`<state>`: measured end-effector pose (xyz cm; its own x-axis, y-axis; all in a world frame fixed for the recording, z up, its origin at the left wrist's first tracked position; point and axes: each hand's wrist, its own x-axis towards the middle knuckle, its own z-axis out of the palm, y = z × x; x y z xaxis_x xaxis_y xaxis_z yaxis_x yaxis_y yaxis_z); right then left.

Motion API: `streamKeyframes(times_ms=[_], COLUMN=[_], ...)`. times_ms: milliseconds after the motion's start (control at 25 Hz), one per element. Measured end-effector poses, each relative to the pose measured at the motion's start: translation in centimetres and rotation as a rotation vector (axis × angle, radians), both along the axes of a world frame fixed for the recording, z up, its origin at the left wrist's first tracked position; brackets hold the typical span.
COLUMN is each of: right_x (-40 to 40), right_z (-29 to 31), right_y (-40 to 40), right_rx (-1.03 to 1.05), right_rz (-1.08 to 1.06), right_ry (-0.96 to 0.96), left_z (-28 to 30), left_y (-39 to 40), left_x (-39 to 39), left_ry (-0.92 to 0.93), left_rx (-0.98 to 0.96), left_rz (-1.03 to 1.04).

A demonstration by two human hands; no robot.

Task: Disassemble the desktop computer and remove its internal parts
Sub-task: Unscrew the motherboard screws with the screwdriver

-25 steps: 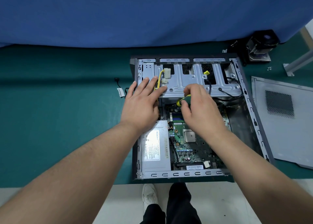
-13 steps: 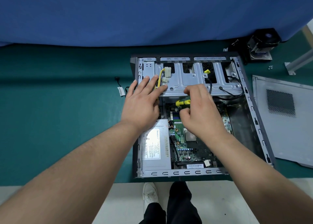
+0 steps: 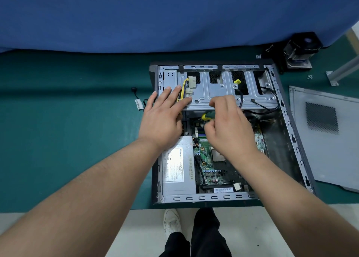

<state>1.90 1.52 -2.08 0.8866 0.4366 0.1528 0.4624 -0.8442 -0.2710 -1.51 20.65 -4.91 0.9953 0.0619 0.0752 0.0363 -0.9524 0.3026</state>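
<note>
The open desktop case (image 3: 291,140) lies flat on the green mat. My left hand (image 3: 163,118) rests flat with straight fingers on the left end of the silver drive cage (image 3: 217,93), beside yellow power wires (image 3: 183,90). My right hand (image 3: 229,126) curls around a green and yellow screwdriver handle (image 3: 206,116) just below the cage edge; its tip is hidden. The green motherboard (image 3: 209,165) and the silver power supply (image 3: 177,171) sit in the case's near half.
The removed side panel (image 3: 326,136) lies to the right of the case. A cooler fan (image 3: 299,50) and small screws (image 3: 310,77) sit at the back right. A loose black cable with a white tag (image 3: 138,103) lies left of the case. Blue cloth hangs behind.
My right hand has turned slightly on the screwdriver handle, showing more of its yellow and green. The left hand stays pressed on the drive cage.
</note>
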Motion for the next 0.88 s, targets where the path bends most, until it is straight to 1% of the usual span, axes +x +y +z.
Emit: streamKeyframes(times_ms=[80, 280, 560, 760, 880], right_x=[-0.1, 0.2, 0.0, -0.2, -0.8], right_z=[-0.1, -0.6, -1.2, -0.8, -0.1], right_y=[0.0, -0.4, -1.6, -2.3, -3.0], right_rx=[-0.019, 0.111, 0.231, 0.273, 0.331], right_rz=[-0.042, 0.003, -0.060, -0.098, -0.132], right_ry=[-0.001, 0.055, 0.107, 0.108, 0.141], left_z=[0.0, -0.1, -0.4, -0.5, -0.7], left_y=[0.0, 0.0, 0.1, 0.1, 0.3], left_x=[0.0, 0.1, 0.0, 0.1, 0.1], left_ry=[0.001, 0.001, -0.004, -0.016, -0.021], left_rx=[0.002, 0.006, 0.001, -0.010, -0.009], left_rz=[-0.003, -0.004, -0.008, -0.012, -0.014])
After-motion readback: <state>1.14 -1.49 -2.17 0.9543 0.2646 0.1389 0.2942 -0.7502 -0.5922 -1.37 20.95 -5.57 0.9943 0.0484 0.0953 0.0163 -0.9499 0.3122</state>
